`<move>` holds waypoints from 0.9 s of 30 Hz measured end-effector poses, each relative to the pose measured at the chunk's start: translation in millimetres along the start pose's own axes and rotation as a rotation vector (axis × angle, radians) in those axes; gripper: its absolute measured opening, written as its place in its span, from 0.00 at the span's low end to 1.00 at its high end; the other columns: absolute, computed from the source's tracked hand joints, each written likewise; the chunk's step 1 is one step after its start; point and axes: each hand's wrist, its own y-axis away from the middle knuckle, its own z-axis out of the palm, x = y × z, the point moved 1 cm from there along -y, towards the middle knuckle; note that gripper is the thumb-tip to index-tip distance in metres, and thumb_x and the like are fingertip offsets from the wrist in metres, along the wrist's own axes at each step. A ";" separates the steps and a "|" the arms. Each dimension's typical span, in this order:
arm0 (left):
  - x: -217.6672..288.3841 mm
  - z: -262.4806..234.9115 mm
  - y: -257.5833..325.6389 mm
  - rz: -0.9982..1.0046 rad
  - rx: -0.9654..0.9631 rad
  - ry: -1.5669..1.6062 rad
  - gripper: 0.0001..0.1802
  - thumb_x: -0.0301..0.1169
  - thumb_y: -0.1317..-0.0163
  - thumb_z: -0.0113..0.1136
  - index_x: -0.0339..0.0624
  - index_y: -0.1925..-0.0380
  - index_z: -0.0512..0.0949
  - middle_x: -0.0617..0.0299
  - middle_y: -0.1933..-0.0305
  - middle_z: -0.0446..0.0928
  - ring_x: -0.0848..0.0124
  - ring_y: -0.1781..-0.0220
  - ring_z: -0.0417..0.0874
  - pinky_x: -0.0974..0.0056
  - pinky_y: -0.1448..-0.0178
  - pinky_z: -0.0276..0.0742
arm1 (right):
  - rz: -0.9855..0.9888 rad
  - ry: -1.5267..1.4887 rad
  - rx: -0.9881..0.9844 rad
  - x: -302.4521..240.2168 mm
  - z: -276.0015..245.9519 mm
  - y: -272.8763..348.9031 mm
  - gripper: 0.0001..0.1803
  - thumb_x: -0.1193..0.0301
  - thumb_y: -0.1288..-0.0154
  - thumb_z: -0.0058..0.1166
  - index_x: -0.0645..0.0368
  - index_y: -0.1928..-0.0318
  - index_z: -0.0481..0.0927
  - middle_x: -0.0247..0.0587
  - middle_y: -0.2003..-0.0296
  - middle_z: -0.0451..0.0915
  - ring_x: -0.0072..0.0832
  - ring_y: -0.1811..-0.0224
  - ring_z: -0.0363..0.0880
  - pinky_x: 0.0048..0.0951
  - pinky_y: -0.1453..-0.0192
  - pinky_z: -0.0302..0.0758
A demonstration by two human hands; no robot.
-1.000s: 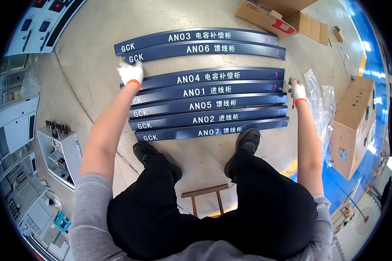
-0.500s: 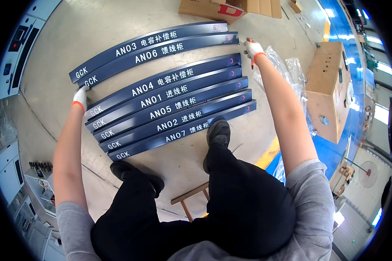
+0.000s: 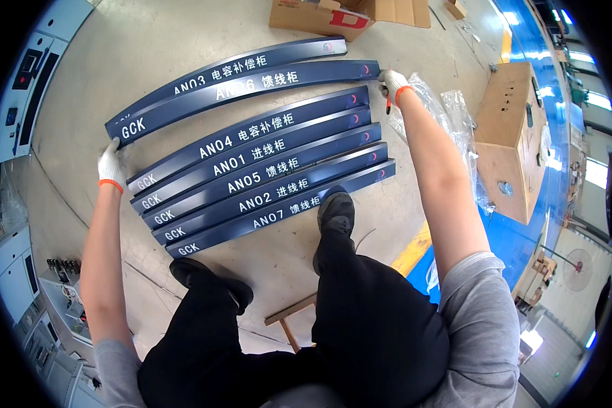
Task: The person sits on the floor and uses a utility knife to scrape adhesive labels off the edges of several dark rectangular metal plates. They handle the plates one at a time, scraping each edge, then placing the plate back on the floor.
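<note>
On the grey concrete floor (image 3: 149,54) in front of the person lie seven long dark-blue label strips with white lettering, two set apart at the top and five packed close below. A second ago both hands sat at the ends of the top strip of the lower five; now they have gone up to the second strip from the top (image 3: 251,92), which sits just above the gap — so that strip is the one in hand now. The left hand (image 3: 111,165), in a white glove with an orange cuff, closes on its left end; the right hand (image 3: 393,83), gloved alike, grips its right end. Also in view — two cardboard boxes, one standing at the right (image 3: 510,136), one lying open at the top (image 3: 319,17); one crumpled clear plastic wrap (image 3: 449,115); two black shoes.
</note>
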 end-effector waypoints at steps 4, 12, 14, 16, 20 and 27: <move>46.1 11.9 33.3 0.155 -0.138 0.188 0.07 0.17 0.29 0.58 0.31 0.54 0.71 0.44 0.47 0.79 0.54 0.41 0.84 0.43 0.30 0.85 | -0.037 -0.313 0.019 5.6 -7.6 24.0 0.03 0.75 0.31 0.54 0.58 0.59 0.75 0.39 0.74 0.72 0.26 0.82 0.65 0.28 0.79 0.61; 198.6 -42.3 238.6 0.714 -0.377 0.312 0.14 0.27 0.23 0.50 0.41 0.43 0.79 0.52 0.31 0.77 0.56 0.29 0.76 0.45 0.21 0.68 | -0.145 -0.773 -0.177 43.2 -19.2 127.0 0.07 0.78 0.29 0.53 0.50 0.59 0.72 0.31 0.71 0.69 0.23 0.79 0.66 0.24 0.79 0.58; 235.2 -52.4 313.0 0.919 -0.325 0.349 0.17 0.31 0.23 0.50 0.38 0.40 0.77 0.48 0.28 0.74 0.53 0.27 0.75 0.43 0.20 0.65 | -0.198 -0.790 -0.272 52.7 -14.3 166.5 0.04 0.75 0.28 0.53 0.51 0.59 0.73 0.29 0.75 0.69 0.22 0.80 0.67 0.24 0.79 0.59; 270.1 -58.8 389.0 1.022 -0.481 0.376 0.24 0.35 0.26 0.53 0.35 0.35 0.74 0.42 0.26 0.72 0.49 0.26 0.73 0.41 0.19 0.62 | -0.177 -0.709 -0.303 65.5 -3.6 210.2 0.09 0.73 0.27 0.52 0.51 0.49 0.76 0.29 0.69 0.73 0.21 0.79 0.67 0.23 0.79 0.60; 309.1 -51.7 504.9 1.195 -0.667 0.282 0.42 0.44 0.35 0.57 0.30 0.25 0.63 0.36 0.23 0.67 0.45 0.19 0.65 0.42 0.18 0.60 | -0.090 -0.401 -0.449 89.5 40.6 296.8 0.17 0.73 0.27 0.52 0.54 0.40 0.78 0.32 0.60 0.81 0.20 0.77 0.69 0.20 0.78 0.64; 319.7 -40.3 667.9 1.025 -0.994 0.191 0.28 0.36 0.37 0.62 0.38 0.39 0.70 0.59 0.54 0.70 0.61 0.47 0.73 0.48 0.32 0.70 | -0.058 -0.249 -0.705 104.5 68.3 419.6 0.15 0.63 0.26 0.50 0.60 0.54 0.83 0.40 0.66 0.83 0.23 0.81 0.67 0.24 0.79 0.64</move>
